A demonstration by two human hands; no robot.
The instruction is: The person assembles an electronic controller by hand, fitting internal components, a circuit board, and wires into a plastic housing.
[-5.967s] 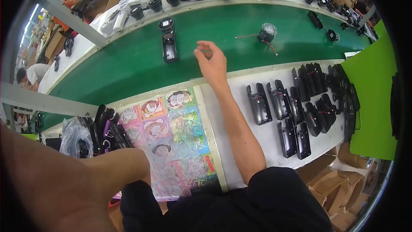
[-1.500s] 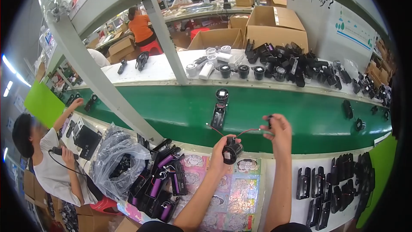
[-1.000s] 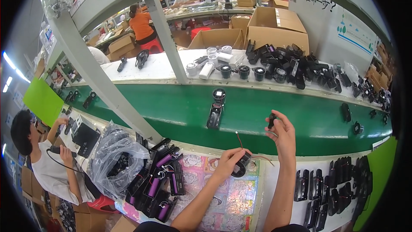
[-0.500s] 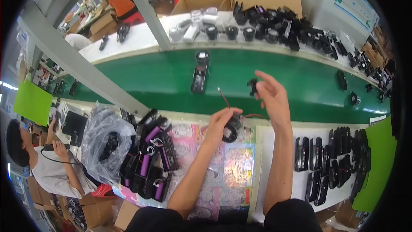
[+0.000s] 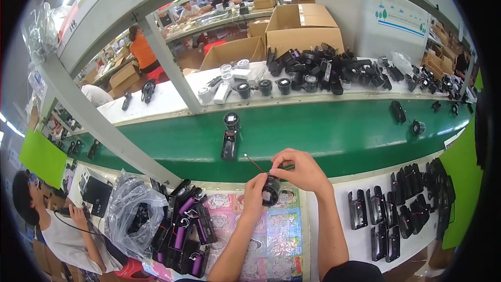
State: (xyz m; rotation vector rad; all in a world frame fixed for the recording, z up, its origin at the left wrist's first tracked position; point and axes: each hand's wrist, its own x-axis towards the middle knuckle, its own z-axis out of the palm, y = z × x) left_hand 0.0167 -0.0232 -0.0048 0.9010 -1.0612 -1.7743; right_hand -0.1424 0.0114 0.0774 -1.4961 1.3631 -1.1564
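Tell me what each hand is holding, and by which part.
The left hand holds a round black part by its upper left side. The right hand is at its top; what, if anything, it pinches there cannot be told.

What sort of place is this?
Probably an electronics assembly line: a long green belt, rows of black casings laid out beside it, and a co-worker stationed further left.

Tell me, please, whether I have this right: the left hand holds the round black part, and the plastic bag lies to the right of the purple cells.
Not quite: the plastic bag lies to the left of the purple cells, as the head view shows. The left hand does hold the round black part.
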